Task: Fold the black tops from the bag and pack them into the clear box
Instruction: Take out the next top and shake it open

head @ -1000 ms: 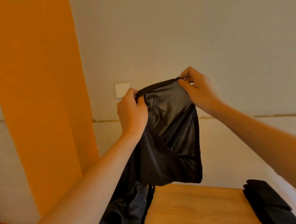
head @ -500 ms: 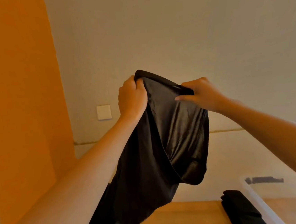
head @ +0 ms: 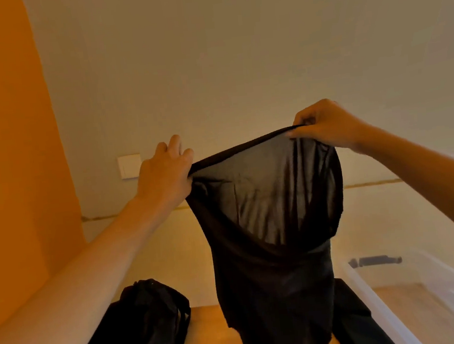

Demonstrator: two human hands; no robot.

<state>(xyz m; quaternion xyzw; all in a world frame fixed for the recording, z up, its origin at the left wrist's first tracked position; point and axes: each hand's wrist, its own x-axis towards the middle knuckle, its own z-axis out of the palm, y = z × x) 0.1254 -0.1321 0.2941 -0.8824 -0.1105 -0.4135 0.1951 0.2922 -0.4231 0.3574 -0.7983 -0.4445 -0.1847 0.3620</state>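
The black bag (head: 149,326) is lying on the counter (head: 208,337) at the left. The left hand (head: 165,175) is pinching one end of the black top (head: 271,237)'s edge and the right hand (head: 324,126) is pinching the other, holding it up, stretched and hanging over the counter. A folded top (head: 351,318) is lying just beside the clear box (head: 377,304).

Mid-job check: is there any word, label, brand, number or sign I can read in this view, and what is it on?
No text can be read in this view.
black top: no print or tag shows.
bag: no lettering visible.
clear box: the dark strip on its far wall is too blurred to tell whether it bears text.
wall plate: blank.
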